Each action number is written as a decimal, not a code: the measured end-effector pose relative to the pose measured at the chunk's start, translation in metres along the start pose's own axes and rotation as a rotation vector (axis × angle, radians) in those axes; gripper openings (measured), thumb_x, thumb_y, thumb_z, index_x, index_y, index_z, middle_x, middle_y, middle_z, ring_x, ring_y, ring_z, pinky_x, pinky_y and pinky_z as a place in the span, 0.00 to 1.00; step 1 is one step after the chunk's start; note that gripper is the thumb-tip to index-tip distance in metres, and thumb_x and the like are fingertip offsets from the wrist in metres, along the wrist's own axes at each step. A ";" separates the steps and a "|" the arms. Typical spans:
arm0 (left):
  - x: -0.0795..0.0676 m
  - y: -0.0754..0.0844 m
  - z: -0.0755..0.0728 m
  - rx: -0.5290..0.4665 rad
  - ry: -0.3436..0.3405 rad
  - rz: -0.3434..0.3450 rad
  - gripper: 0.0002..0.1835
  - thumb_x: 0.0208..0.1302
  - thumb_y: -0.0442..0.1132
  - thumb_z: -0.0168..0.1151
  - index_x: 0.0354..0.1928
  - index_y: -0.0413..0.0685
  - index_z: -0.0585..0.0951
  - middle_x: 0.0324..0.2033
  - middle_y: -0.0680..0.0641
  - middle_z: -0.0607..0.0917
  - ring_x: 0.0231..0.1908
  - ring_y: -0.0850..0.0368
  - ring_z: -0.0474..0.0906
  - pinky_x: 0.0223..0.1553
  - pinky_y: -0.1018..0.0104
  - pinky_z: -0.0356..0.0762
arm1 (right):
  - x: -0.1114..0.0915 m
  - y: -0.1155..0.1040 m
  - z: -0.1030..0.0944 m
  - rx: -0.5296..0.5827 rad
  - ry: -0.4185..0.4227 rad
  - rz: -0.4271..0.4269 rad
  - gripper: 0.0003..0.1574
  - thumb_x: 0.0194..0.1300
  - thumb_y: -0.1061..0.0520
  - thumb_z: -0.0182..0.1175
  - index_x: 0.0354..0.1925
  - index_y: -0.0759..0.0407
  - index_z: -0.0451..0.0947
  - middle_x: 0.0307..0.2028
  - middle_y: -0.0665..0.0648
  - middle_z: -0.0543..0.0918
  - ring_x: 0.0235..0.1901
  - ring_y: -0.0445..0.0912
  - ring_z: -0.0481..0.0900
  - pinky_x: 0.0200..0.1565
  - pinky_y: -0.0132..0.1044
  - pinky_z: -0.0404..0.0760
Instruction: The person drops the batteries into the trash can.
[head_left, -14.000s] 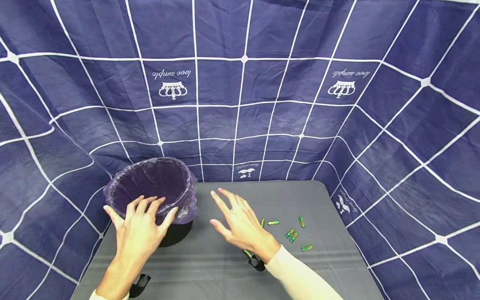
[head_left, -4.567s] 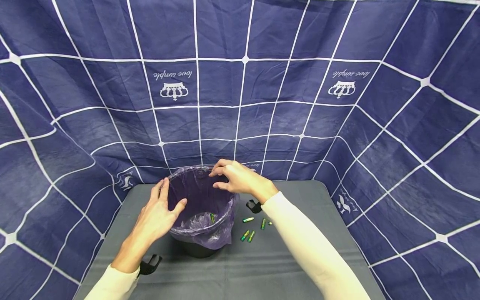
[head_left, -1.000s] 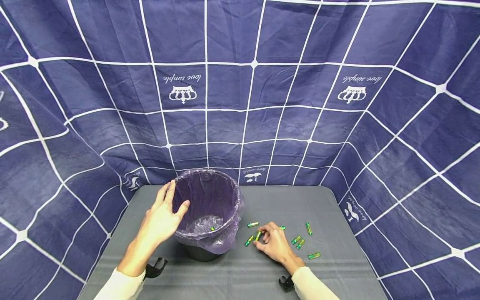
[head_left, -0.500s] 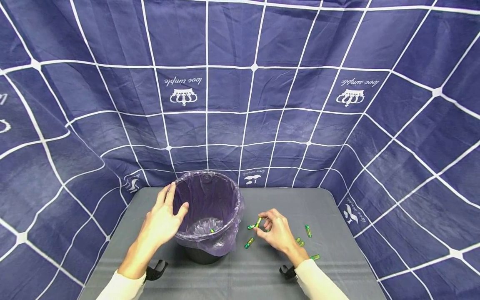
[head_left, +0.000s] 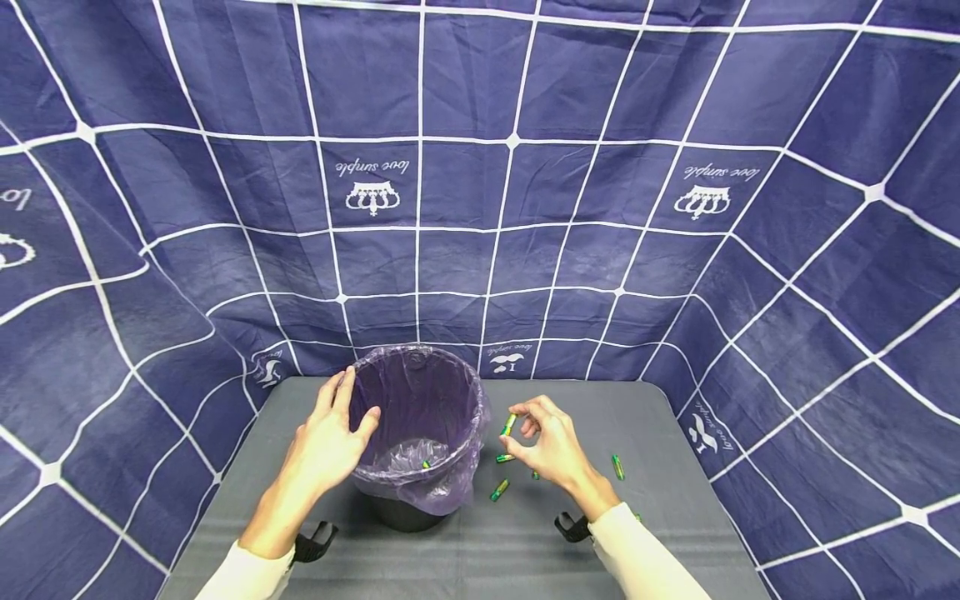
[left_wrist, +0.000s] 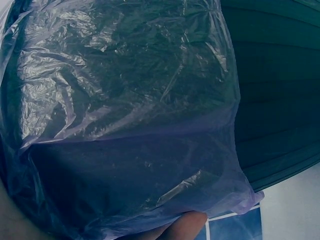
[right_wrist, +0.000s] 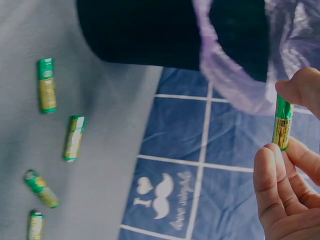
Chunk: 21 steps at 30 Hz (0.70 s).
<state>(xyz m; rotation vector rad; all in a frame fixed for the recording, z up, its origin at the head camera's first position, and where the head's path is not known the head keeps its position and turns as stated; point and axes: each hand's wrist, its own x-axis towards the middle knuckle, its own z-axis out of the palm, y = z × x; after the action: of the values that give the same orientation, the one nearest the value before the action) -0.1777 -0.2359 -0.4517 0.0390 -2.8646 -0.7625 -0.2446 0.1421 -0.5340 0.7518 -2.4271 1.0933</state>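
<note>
My right hand (head_left: 551,442) pinches a green-and-gold battery (head_left: 508,423) between thumb and fingertips, held above the table to the right of the bin. In the right wrist view the same battery (right_wrist: 282,125) stands nearly upright in that grip. My left hand (head_left: 322,442) rests at the left rim of the black trash bin (head_left: 405,510), fingers fairly straight along it and thumb over the opening. A translucent purple bag (head_left: 450,492) lines the bin and folds over its rim. Inside lies a battery (head_left: 426,464). The left wrist view shows fingers (left_wrist: 187,225) touching the bag's outside.
Loose batteries lie on the grey table (head_left: 450,567): one battery (head_left: 499,490) near the bin, another battery (head_left: 618,467) farther right, others partly behind my right hand. A navy cloth (head_left: 540,250) with white grid lines hangs around the back and sides.
Over the last second my right hand lifted a battery off the table. Since the oldest frame the bin moved right, and a battery appeared inside. The left hand stayed at the rim lately.
</note>
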 end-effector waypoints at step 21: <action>-0.002 0.001 0.000 -0.010 0.001 -0.009 0.46 0.90 0.57 0.59 0.96 0.44 0.53 0.92 0.35 0.59 0.70 0.11 0.81 0.68 0.17 0.79 | 0.088 -0.064 -0.029 0.030 0.029 -0.248 0.29 0.60 0.61 0.89 0.57 0.61 0.91 0.49 0.59 0.90 0.38 0.47 0.90 0.45 0.36 0.93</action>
<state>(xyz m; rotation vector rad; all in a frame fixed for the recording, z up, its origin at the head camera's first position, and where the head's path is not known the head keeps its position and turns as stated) -0.1757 -0.2350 -0.4518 0.0516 -2.8616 -0.7778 -0.2718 0.1010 -0.4333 1.0075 -2.2249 1.0370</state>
